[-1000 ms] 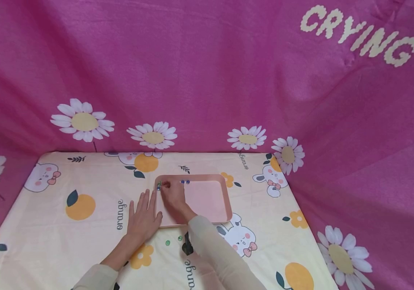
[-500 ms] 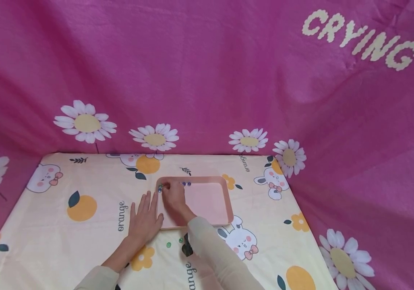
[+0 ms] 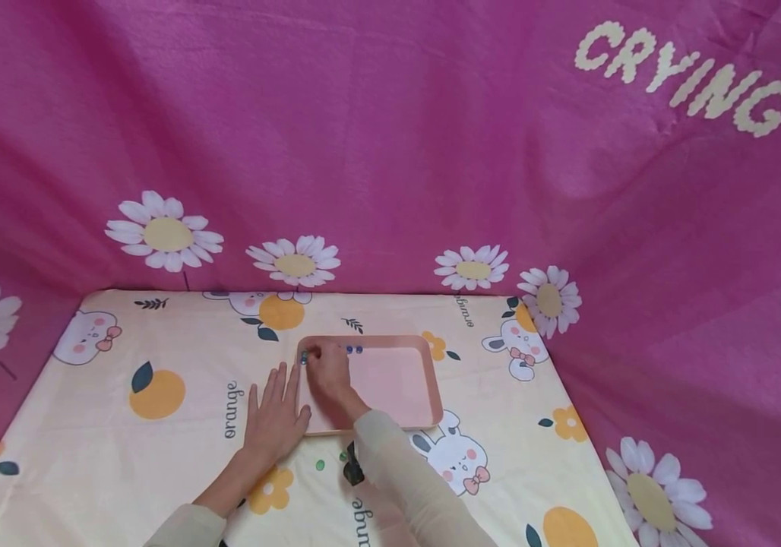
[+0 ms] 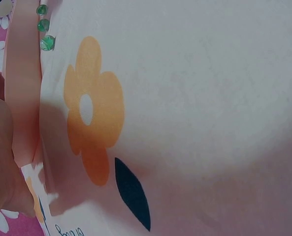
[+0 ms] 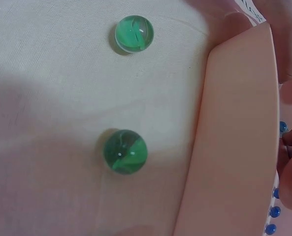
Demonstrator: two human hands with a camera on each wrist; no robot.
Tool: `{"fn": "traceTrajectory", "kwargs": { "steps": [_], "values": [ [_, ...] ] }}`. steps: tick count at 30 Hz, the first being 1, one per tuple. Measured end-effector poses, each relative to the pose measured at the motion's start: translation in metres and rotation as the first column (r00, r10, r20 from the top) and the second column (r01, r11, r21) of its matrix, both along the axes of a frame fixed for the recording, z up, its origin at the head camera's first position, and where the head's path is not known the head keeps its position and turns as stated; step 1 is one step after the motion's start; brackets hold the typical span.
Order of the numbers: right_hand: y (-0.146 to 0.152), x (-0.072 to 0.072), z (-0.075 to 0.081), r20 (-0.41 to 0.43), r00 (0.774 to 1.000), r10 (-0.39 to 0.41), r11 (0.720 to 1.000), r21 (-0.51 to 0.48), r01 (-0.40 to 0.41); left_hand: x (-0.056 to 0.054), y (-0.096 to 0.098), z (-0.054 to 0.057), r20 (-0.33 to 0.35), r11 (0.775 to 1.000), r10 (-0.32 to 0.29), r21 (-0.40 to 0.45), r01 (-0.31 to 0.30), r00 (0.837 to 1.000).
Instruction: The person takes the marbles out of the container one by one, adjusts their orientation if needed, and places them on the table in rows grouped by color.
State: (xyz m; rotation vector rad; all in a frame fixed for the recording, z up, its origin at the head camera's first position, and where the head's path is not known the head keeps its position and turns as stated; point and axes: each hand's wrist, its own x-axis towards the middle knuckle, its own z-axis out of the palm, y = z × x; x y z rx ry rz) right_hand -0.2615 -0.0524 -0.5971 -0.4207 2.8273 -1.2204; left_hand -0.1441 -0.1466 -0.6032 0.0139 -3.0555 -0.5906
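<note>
A shallow pink tray lies on the patterned cloth. My left hand rests flat with straight fingers along the tray's left side, its fingertips at the rim. My right hand reaches inside the tray to the far left corner, its thumb and fingers pinched at a green marble there. A blue marble sits right beside it. Two more blue marbles stand along the far wall. The right wrist view shows several blue marbles near my fingers, partly hidden by the tray wall.
Outside the tray's near side, loose green marbles lie on the cloth; the left wrist view shows three green marbles in a row. A black wrist device hangs under my right sleeve. A magenta curtain surrounds the table.
The head view has shifted slightly. My right fingers stay at the far left corner and now cover more of the green marble. My left hand keeps its place beside the tray.
</note>
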Motion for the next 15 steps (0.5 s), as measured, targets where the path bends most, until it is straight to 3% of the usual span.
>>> {"fn": "traceTrajectory", "kwargs": {
  "steps": [15],
  "values": [
    [-0.001,-0.003,-0.0029,-0.001,1.0,0.001,0.999,-0.04,-0.001,0.0004,-0.0007,0.0011,0.026,1.0,0.003,0.002,-0.003,1.0]
  ]
}}
